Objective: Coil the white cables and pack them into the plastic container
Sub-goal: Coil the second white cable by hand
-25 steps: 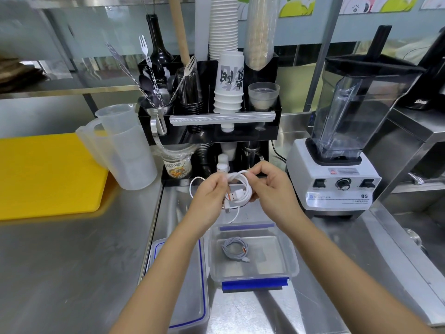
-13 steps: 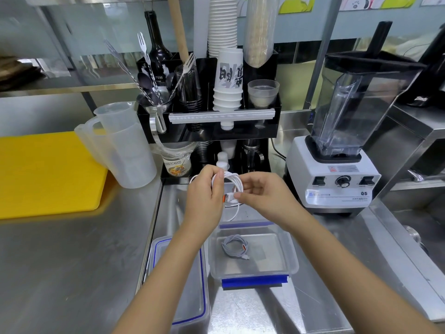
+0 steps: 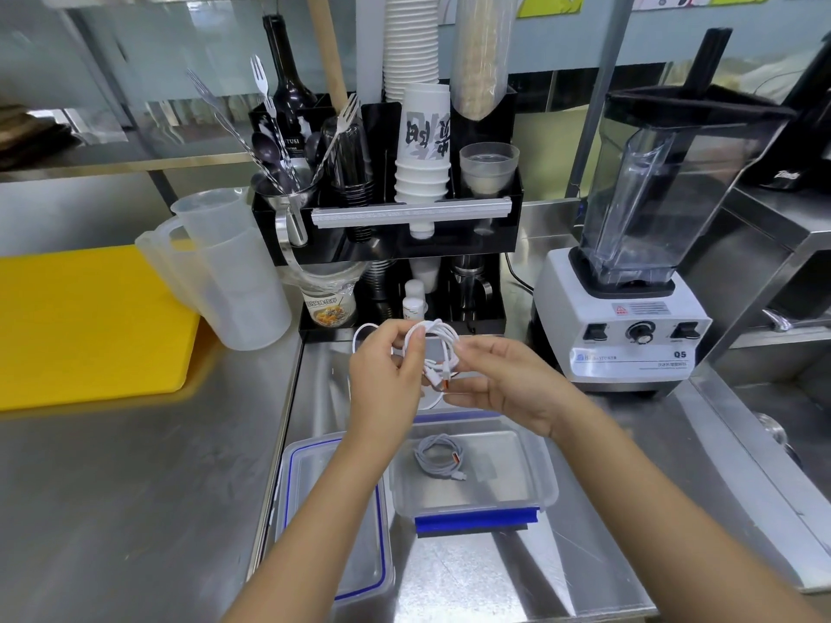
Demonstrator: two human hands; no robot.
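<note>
together left hand [image 3: 387,375] and right hand [image 3: 503,385] grip coiled white cable [image 3: 438,348]

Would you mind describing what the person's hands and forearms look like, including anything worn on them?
Both forearms are bare as far as the frame shows, with no sleeves in view. The left hand and the right hand wear no gloves, and no watch, bracelet or ring is visible on either. The fingernails that show are short and unpainted. No markings appear on either arm.

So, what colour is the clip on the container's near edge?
Blue clip, seen in the head view.
</note>
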